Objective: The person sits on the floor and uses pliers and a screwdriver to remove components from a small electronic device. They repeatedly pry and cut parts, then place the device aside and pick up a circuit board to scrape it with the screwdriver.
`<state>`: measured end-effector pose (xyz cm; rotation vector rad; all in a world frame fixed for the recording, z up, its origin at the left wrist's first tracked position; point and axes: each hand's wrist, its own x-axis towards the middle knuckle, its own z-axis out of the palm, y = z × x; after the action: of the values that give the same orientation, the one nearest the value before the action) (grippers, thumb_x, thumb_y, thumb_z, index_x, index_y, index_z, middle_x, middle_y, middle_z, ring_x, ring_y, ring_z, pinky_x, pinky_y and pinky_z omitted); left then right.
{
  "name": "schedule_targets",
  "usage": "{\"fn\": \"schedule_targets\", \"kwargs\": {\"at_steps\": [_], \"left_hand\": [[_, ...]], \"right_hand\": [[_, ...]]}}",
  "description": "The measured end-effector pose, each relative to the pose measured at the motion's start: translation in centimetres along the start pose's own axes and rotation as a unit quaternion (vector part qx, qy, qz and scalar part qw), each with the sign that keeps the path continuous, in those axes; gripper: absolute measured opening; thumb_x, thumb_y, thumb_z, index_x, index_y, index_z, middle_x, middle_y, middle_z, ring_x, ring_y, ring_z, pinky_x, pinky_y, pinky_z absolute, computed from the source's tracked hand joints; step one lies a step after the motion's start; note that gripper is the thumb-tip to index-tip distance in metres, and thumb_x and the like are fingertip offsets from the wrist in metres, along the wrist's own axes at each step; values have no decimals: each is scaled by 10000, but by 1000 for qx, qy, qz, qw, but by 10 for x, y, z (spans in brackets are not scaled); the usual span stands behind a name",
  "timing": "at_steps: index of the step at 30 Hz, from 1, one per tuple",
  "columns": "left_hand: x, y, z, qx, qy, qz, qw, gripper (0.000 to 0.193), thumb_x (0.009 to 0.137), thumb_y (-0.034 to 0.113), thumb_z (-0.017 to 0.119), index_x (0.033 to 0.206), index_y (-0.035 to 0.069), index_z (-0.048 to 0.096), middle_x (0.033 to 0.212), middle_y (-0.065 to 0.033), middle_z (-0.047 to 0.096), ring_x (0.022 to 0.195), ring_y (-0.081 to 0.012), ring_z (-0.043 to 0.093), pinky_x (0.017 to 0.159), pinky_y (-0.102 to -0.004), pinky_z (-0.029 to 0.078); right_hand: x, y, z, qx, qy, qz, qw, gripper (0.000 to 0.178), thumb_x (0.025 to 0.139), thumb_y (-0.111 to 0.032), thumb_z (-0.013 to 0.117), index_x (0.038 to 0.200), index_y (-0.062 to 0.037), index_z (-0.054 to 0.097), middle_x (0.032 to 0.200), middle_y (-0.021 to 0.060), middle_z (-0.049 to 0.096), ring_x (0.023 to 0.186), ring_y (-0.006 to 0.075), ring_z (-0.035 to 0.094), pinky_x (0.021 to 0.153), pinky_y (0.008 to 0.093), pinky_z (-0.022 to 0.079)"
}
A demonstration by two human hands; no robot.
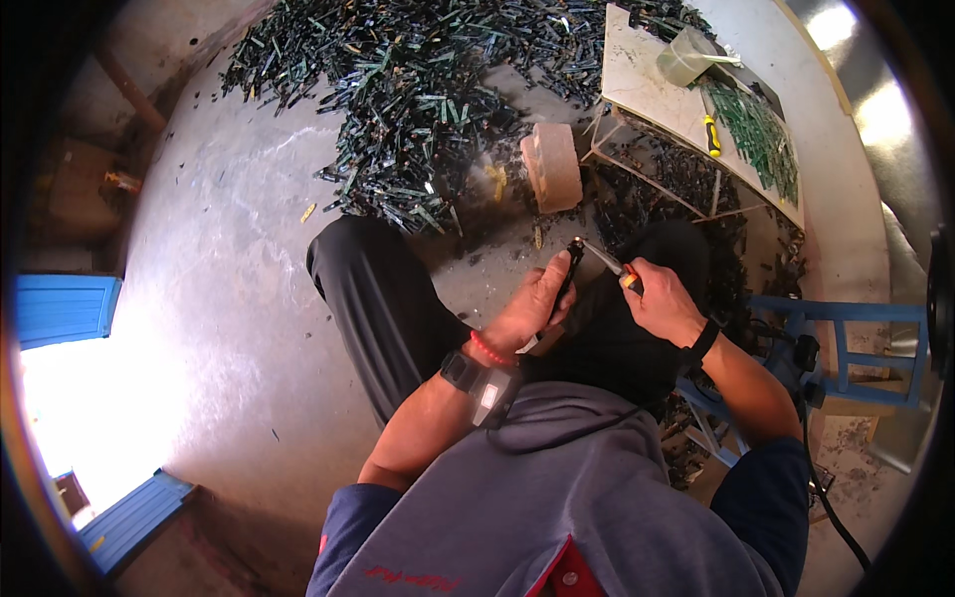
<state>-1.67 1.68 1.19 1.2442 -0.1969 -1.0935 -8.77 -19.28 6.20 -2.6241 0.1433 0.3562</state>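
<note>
Our right hand (662, 298) clamps a tapered metal tool (604, 258).
Its point nears the slim black strip (568, 271) gripped in our left hand (532, 303); beyond our hands, glossy slivers (398, 129) heap on smooth floor (249, 219); farther right, a flat counter (647, 80).

Far right, there's the pale table (642, 85), carrying a translucent tub (680, 58) and a yellow-and-black screwdriver (712, 137)! Just left, a pinkish block (559, 169). Swing left: blue panels (68, 307) flank a bright opening (109, 408); over right, a blue frame (865, 311)!
</note>
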Motion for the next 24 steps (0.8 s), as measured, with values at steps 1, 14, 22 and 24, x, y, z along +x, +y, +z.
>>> {"fn": "schedule_targets", "kwargs": {"at_steps": [1,14,22,24], "left_hand": [[0,2,-1,-19,9,13,1000,605,960,592,299,625,97,389,521,-12,362,451,-117,333,467,-261,294],[-1,6,-1,-72,43,28,996,625,950,595,338,606,77,397,513,-10,368,451,-112,332,458,-260,263],[-1,8,0,-70,48,28,996,609,955,572,339,600,81,398,503,-2,365,437,-105,328,449,-259,254],[0,8,0,-73,49,31,996,600,957,561,337,600,83,398,502,0,360,437,-104,325,450,-260,252]], "right_hand": [[-3,0,3,-5,8,-49,999,171,805,-74,616,904,38,533,850,250,601,819,434,577,675,472,468],[-11,-14,-11,461,-260,70,846,263,915,-248,541,1025,-12,574,920,55,636,814,114,595,569,203,427],[-9,-20,-3,593,-341,112,721,285,926,-233,530,1090,-1,548,959,138,645,849,211,662,561,249,531],[-8,-18,2,607,-341,110,709,308,920,-245,530,1093,9,548,939,156,648,832,230,674,564,261,543]]}}
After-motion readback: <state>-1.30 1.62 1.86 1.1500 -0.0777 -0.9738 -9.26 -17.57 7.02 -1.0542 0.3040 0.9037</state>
